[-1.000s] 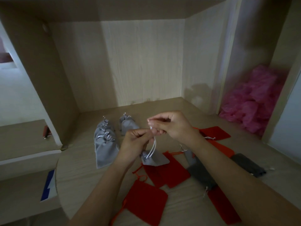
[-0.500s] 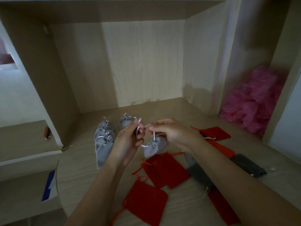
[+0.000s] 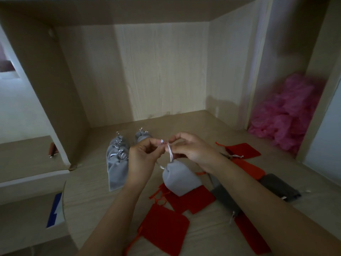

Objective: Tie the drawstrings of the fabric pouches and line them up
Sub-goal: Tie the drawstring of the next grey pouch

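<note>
Head view, hands: the left hand [image 3: 142, 157] and right hand [image 3: 193, 150] meet close together above the shelf, their fingertips almost touching. Each pinches the white drawstrings [image 3: 170, 154] between thumb and forefinger.
Why held so: the cords run taut from the pinch down to the pouch neck. The pouch's own weight probably keeps the mouth gathered while the knot is formed. A small loop shows at the left fingertips.
Pouch in hand: the light grey pouch [image 3: 180, 177] hangs under the hands with its mouth cinched. Its bottom is over the red pouches, but I cannot tell whether it touches them.
Finished ones: the tied grey pouches [image 3: 118, 163] lie overlapped in a file just left of the left hand, necks toward the back wall. One more tied pouch [image 3: 142, 136] sits beside them, further back. This is probably the start of the line-up, kept apart from the untied stock.
Waiting stock: flat red pouches [image 3: 166, 230] and dark grey pouches [image 3: 280, 185] lie scattered under and to the right of the forearms. They are within easy reach and, by my judgement, not yet tied.
Surface: everything rests on the wooden shelf [image 3: 184, 122] of an open cabinet bay.
Next bay: a pink heap [image 3: 287, 115] sits to the right, too blurred to tell the material.
Writing: none can be read. A blue-and-white label [image 3: 55, 211] at lower left shows only a shape, with no letters.
</note>
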Demonstrator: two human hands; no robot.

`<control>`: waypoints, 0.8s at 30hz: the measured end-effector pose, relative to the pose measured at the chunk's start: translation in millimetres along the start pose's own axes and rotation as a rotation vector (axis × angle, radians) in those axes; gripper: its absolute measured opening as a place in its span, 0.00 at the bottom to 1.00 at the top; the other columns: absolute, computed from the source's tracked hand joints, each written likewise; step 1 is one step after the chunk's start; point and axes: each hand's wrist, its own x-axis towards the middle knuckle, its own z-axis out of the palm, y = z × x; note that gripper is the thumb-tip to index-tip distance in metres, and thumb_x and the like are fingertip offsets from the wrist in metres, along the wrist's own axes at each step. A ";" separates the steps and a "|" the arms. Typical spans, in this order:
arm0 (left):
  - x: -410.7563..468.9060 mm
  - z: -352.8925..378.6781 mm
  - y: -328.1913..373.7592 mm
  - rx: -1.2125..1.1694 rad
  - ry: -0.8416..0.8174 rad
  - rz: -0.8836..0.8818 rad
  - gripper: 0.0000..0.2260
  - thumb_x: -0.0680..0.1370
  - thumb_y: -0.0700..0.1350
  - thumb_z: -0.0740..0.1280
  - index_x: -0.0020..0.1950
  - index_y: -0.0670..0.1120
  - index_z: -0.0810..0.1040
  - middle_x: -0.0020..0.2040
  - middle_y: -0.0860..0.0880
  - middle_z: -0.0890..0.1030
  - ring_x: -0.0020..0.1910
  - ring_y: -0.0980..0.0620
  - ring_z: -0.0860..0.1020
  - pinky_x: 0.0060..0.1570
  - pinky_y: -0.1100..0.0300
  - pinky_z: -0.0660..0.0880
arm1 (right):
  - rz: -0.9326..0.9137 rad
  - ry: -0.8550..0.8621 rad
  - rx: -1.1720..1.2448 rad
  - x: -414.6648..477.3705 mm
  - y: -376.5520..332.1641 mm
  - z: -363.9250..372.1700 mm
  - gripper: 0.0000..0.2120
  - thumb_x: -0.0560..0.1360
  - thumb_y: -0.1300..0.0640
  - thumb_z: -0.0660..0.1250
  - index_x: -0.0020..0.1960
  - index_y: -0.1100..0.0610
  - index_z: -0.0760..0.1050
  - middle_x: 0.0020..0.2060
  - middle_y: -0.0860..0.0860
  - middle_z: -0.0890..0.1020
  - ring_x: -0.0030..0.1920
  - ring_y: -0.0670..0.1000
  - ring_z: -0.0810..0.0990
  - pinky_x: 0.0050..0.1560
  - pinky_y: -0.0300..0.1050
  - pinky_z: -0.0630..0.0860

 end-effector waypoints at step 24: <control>-7.5 14.2 3.9 -0.630 -0.543 -0.345 0.16 0.60 0.53 0.80 0.33 0.43 0.81 0.28 0.51 0.76 0.36 0.55 0.78 0.45 0.64 0.73 | -0.187 0.738 -0.265 9.3 -0.4 -64.0 0.14 0.79 0.59 0.60 0.35 0.54 0.73 0.30 0.48 0.77 0.32 0.45 0.76 0.41 0.40 0.72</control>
